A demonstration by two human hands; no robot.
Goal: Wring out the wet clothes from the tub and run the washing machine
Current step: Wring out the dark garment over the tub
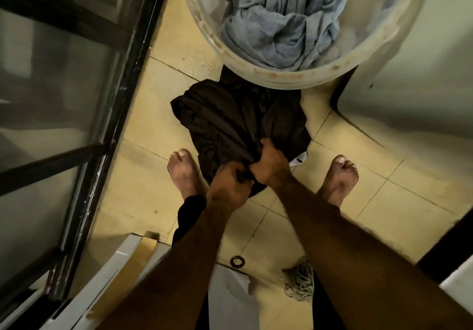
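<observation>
Both hands were closed tight on a dark cloth [240,119]. The left hand [226,185] and the right hand [270,167] sat side by side, knuckles nearly touching, each with its fingers curled into a bunched fold at the near end of the cloth. From there the cloth spread away from the person toward the tub [281,80], and its far end passed out of sight under the tub's near rim. Whether it lay on the floor [143,176] or hung just above it could not be told. A small white tag [300,159] showed at its right edge, just beside the right hand.

The tub stood at the far side of the tiled floor and held a crumpled blue-grey cloth [281,17]. Wet spots glistened on the tiles by the tub's left side.

Two bare feet stood on the floor, the left foot [183,173] just left of the hands and the right foot [337,178] well apart to the right. Nearer the person, a dark ring [237,261] and a mop head [300,278] lay on the floor. A glass door [102,124] with a dark frame ran along the floor's left edge.
</observation>
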